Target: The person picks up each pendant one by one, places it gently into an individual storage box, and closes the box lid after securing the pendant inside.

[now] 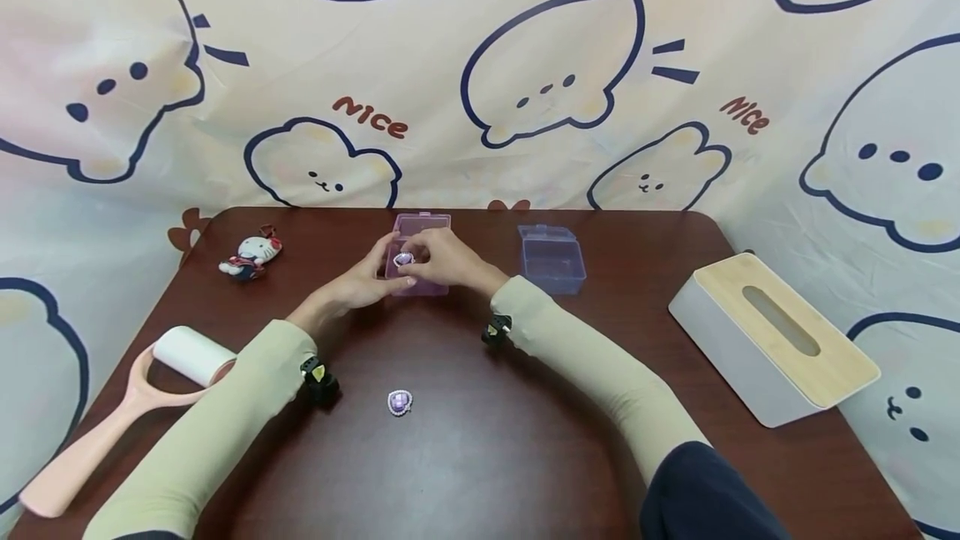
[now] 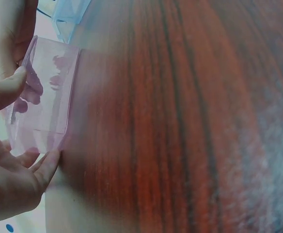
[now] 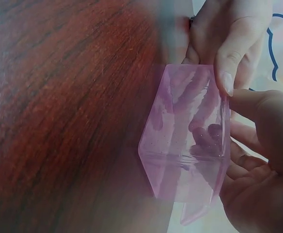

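Observation:
A translucent pink plastic box [image 1: 427, 287] stands at the far middle of the table with its lid raised at the back. My left hand [image 1: 369, 280] holds it from the left, the thumb along the front rim and fingers around the side. Between the thumb and fingertips of my right hand [image 1: 452, 260] is a purple heart-shaped gem [image 1: 403, 258] with a pale beaded border, held at the box's opening. Through the pink wall [image 3: 180, 131], the right wrist view shows fingers inside. A similar heart gem [image 1: 400, 402] lies nearer on the table.
A translucent blue box [image 1: 553, 267] with raised lid stands right of the pink one. At the right edge is a tissue box [image 1: 772, 340] with a wooden top. A lint roller [image 1: 112, 432] and a cat-figure keychain [image 1: 252, 256] lie at the left. A printed cloth hangs behind.

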The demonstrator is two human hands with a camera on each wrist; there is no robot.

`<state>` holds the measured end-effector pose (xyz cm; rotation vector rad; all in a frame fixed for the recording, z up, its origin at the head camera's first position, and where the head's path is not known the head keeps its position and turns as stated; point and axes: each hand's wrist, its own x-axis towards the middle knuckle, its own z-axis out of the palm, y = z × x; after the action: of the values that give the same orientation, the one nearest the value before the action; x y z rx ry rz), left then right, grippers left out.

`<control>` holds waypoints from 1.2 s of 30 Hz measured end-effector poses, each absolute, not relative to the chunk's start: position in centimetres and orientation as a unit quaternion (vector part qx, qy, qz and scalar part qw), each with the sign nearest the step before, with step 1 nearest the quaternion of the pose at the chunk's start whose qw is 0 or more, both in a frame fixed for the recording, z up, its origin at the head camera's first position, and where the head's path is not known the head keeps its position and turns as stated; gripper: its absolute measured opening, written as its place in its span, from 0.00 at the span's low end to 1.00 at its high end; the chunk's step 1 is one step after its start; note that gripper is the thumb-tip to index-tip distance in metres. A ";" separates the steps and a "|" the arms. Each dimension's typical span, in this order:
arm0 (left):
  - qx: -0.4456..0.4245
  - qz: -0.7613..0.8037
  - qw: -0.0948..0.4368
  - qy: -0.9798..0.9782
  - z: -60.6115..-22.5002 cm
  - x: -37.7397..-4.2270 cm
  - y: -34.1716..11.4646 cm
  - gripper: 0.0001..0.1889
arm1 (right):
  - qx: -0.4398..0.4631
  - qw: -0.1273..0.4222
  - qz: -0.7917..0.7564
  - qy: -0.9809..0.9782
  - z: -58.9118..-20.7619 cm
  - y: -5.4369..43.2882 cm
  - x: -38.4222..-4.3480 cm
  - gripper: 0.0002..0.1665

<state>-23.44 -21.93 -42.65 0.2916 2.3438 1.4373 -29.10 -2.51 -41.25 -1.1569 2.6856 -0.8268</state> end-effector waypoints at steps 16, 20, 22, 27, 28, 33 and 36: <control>0.116 0.511 0.185 0.832 -42.5 -23.5 -22.0 0.51 | -0.372 0.050 -0.274 0.885 -41.1 -2.3 -28.9 0.20; 0.112 0.505 0.185 0.836 -42.6 -23.5 -22.0 0.50 | -0.389 0.033 -0.298 0.871 -40.2 -1.8 -28.2 0.18; 0.112 0.503 0.185 0.837 -42.6 -23.5 -22.0 0.50 | -0.392 0.030 -0.314 0.864 -39.5 -1.4 -27.5 0.17; 0.110 0.502 0.184 0.838 -42.7 -23.5 -22.1 0.50 | -0.414 0.041 -0.345 0.841 -37.9 -0.3 -25.2 0.15; 0.111 0.502 0.183 0.838 -42.7 -23.5 -22.1 0.50 | -0.423 0.047 -0.350 0.835 -37.7 0.0 -24.6 0.15; 0.109 0.510 0.176 0.835 -42.7 -23.6 -21.8 0.49 | -0.466 0.089 -0.360 0.803 -37.3 1.2 -21.6 0.15; 0.105 0.513 0.172 0.834 -42.8 -23.5 -21.8 0.50 | -0.487 0.120 -0.349 0.792 -38.2 1.7 -19.9 0.18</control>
<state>-23.49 -21.81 -42.78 0.2972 2.3678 1.4562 -19.95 1.72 -38.21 -1.4222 2.3141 -1.0186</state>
